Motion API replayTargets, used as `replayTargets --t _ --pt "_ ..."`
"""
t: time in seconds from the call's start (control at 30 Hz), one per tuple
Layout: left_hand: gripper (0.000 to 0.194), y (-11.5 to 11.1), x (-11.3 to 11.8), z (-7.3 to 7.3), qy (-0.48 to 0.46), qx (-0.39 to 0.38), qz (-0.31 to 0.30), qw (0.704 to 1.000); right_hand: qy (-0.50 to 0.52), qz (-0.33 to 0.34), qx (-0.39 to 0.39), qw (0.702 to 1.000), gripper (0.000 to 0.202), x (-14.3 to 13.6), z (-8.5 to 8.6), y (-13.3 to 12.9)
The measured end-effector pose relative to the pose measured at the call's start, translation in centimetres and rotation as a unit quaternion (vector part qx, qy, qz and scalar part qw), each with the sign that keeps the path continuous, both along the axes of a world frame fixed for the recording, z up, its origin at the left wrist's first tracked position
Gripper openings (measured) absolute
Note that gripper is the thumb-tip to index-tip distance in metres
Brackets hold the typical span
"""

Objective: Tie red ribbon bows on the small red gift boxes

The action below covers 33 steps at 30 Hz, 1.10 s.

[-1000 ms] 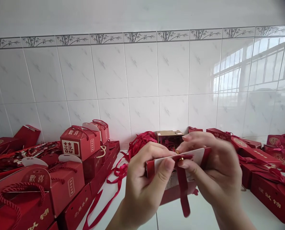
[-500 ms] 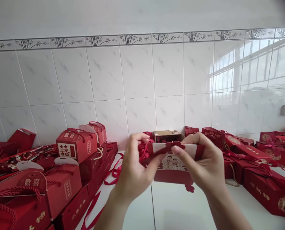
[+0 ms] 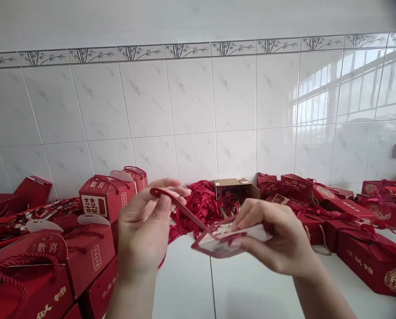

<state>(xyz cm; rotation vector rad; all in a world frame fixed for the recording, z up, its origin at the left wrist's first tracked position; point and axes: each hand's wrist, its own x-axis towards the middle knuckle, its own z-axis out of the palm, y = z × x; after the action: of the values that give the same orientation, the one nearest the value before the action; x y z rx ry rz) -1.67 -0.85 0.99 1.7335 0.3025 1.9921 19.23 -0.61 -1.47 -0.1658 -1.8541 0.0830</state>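
A red and white printed card piece (image 3: 217, 246) is tilted above the white table, with its near side blurred. My right hand (image 3: 267, 235) pinches it between thumb and fingers at its right side. From it a narrow red strip (image 3: 187, 212) rises to the left. My left hand (image 3: 151, 217) pinches the rounded upper end of that strip between thumb and fingers. Behind the hands lies a heap of red ribbon (image 3: 202, 204), beside an open brown cardboard box (image 3: 236, 182) with dark red pieces inside.
Red gift boxes with rope handles (image 3: 106, 201) are stacked at the left. More red boxes with ribbons (image 3: 367, 261) cover the right side of the table (image 3: 251, 292). A tiled wall (image 3: 194, 97) stands behind.
My hands have moved apart, the left one to the left with the strip. The card piece has turned from facing me to lying tilted and lower. More of the ribbon heap and brown box now shows.
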Motion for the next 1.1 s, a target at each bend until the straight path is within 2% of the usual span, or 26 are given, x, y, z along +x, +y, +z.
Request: replayTargets --t 0.07,0.17,0.2,0.3,0.4,0.47,0.57,0.63,0.67,0.77,0.87,0.93,1.0,1.1 --pt "0.004 -0.4 0.6 0.0 -0.033 -0.024 -0.031 0.999 -0.020 0.021 0.036 0.999 0.017 -0.9 0.1 -0.5" --pt "0.024 -1.4 1.3 0.0 -0.024 -0.086 -0.030 0.996 -0.029 0.022 0.058 0.998 0.018 -1.7 0.2 -1.4" --pt "0.025 -1.7 1.4 0.0 -0.003 -0.096 -0.027 0.995 -0.028 0.023 0.060 0.998 0.017 -1.7 0.3 -1.6" --pt "0.012 -2.6 1.5 0.0 0.093 -0.081 -0.048 0.991 -0.012 0.038 0.056 0.998 0.015 -1.3 0.2 -1.8" --pt "0.022 -2.9 1.0 0.1 0.202 -0.055 -0.065 0.976 -0.001 0.042 0.048 0.998 0.017 -0.5 -0.1 -1.7" --pt "0.027 -2.8 0.6 0.2 0.257 -0.066 -0.079 0.961 0.007 0.038 0.039 0.999 0.019 -0.1 -0.2 -1.6" --pt "0.033 -2.5 0.0 0.3 0.299 -0.096 -0.160 0.936 0.019 0.040 0.032 0.999 0.021 0.2 -0.3 -1.5" --pt "0.036 -2.3 0.0 0.2 0.306 -0.097 -0.180 0.930 0.027 0.043 0.034 0.998 0.021 0.3 -0.3 -1.6" --pt "0.035 -2.3 0.2 0.1 0.307 -0.092 -0.161 0.933 0.029 0.043 0.035 0.998 0.021 0.3 -0.3 -1.6" --pt "0.032 -2.5 0.8 -0.1 0.289 -0.054 -0.025 0.955 0.026 0.046 0.035 0.998 0.021 0.3 -0.3 -1.7" --pt "0.027 -2.9 1.3 -0.2 0.271 -0.014 0.076 0.959 0.022 0.046 0.029 0.998 0.022 0.3 -0.3 -1.7" --pt "0.026 -3.2 1.4 -0.1 0.266 0.003 0.101 0.959 0.022 0.041 0.025 0.999 0.022 0.3 -0.3 -1.7" --pt "0.023 -3.4 1.6 -0.2 0.250 0.000 0.101 0.963 0.022 0.037 0.027 0.999 0.021 0.2 -0.3 -1.7" --pt "0.018 -3.6 2.1 -0.3 0.183 -0.061 0.078 0.978 0.024 0.035 0.032 0.999 0.019 0.1 -0.3 -1.7"
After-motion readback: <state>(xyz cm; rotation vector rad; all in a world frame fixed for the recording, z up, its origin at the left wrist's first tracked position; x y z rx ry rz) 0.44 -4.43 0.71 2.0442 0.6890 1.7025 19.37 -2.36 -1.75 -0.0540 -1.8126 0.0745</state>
